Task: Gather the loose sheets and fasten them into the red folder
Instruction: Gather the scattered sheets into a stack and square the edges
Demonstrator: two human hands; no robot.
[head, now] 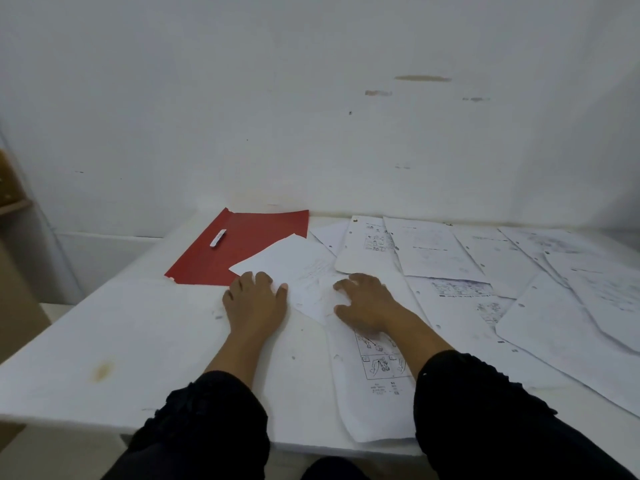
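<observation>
writing: sheets carry printed drawings and lines of text, too blurred to read; no brand or label legible anywhere
red folder (242, 249): lies open and flat at 11 o'clock on the table, far edge close to the wall; holds no sheets
fastener (218, 238): small white strip on the folder's red face, toward its left half
top sheet (298, 268): white, skewed, its far-left corner overlaps the folder's near-right part; faint writing on it, unreadable
left hand (254, 301): flat, palm down, fingers spread and extended, fingertips on the near-left edge of the top sheet; grips nothing
right hand (367, 303): flat, palm down, fingers spread, pressing on sheets at 12 o'clock; whether it pinches any paper I cannot tell
loose sheets (485, 271): scattered and overlapping from 12 to 3 o'clock, several with punch holes along one edge
near sheet (377, 382): under the right forearm, printed cartoon panels, its near end hangs over the table's front edge
table (121, 341): white, stained; front edge at 6 o'clock, left edge runs up toward 10 o'clock
open room: bare tabletop from 7 to 10 o'clock, left of the left hand and in front of the folder
sleeves (207, 420): black, on both forearms
</observation>
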